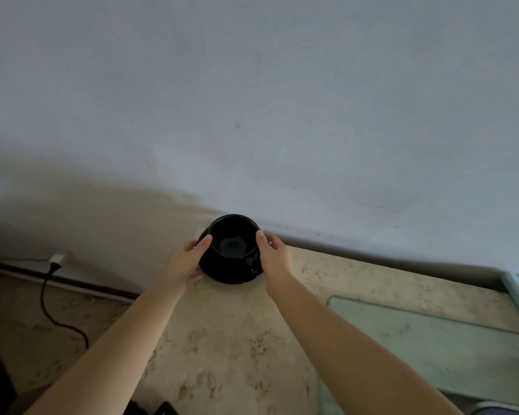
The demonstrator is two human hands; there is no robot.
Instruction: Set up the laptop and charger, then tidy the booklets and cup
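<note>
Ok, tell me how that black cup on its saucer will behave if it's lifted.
The cup looks glossy, so probably slippery. It seems to sit loose on the saucer and may slide if tilted. Both look ceramic, likely fragile. The left hand and right hand steady either side.

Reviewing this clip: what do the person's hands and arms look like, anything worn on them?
Both arms are bare as far as the frame shows: no sleeves appear. The left hand and right hand have no gloves, and no watch, bracelet or ring can be seen on the visible sides. Fingernails look short and unpainted, though the picture is soft.
</note>
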